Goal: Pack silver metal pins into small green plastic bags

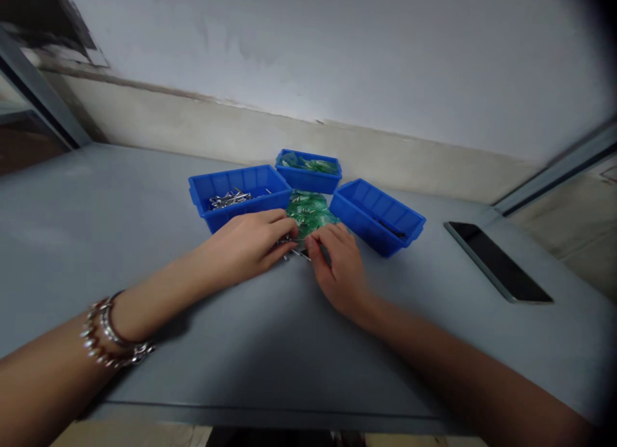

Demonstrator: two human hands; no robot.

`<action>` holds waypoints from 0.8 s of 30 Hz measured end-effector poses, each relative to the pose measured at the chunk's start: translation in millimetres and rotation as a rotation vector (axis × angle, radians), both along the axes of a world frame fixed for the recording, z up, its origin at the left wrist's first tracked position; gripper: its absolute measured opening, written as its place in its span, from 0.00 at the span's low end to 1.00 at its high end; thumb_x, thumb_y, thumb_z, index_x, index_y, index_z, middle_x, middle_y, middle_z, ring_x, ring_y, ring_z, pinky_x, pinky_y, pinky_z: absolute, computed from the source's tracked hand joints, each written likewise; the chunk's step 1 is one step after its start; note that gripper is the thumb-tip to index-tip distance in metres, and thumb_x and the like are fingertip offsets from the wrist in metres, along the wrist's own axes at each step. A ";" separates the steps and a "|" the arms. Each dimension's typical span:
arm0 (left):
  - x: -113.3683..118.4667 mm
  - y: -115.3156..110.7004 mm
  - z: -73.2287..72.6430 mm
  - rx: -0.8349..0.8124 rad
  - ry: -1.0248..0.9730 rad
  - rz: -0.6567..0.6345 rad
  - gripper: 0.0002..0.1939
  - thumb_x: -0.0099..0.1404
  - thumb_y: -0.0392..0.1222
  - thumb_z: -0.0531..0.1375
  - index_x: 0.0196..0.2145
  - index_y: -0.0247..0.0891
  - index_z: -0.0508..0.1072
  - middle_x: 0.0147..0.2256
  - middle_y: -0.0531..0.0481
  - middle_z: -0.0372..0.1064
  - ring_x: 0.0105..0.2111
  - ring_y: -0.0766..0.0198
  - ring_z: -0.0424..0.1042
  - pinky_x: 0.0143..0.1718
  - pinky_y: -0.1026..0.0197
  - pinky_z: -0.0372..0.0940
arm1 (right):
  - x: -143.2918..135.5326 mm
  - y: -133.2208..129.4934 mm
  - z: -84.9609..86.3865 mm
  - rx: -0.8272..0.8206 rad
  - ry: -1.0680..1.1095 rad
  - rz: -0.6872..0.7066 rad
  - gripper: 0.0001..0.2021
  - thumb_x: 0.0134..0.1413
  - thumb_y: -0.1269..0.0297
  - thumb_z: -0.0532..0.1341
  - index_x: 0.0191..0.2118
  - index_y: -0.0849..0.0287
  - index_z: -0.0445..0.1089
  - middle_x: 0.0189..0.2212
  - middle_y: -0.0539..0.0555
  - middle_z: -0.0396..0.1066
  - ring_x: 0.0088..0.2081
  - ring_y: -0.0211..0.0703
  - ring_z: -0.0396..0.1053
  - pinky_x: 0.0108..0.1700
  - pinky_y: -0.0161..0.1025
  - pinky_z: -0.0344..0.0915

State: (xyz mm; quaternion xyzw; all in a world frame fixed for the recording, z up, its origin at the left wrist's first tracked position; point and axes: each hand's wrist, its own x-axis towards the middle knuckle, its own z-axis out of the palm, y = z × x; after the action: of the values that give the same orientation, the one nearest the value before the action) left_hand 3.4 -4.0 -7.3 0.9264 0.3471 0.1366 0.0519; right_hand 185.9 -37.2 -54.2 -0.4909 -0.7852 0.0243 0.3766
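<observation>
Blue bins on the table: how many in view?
3: the left bin with metal pieces, the back bin with green packets, and the right bin with dark pieces. None appears hidden.

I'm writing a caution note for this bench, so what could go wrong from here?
Loose metal pieces lie on the table by the fingers of the left hand; a brush could scatter them. That hand is also close to the left blue bin, so it might knock it. The pieces lie near the green plastic, which an end could perhaps snag.
</observation>
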 end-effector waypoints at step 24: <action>0.1 -0.5 0.4 0.091 -0.047 -0.007 0.08 0.69 0.40 0.52 0.37 0.35 0.68 0.35 0.48 0.67 0.31 0.63 0.68 0.30 0.63 0.61 | 0.1 -0.4 1.0 -0.055 -0.049 -0.025 0.15 0.67 0.62 0.46 0.31 0.55 0.65 0.31 0.54 0.69 0.37 0.46 0.65 0.41 0.44 0.60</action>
State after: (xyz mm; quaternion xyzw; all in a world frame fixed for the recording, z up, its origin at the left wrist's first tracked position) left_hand 3.5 -4.5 -7.0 0.9256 0.3357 0.1740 0.0183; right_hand 186.0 -37.6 -53.2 -0.5115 -0.7869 0.0292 0.3439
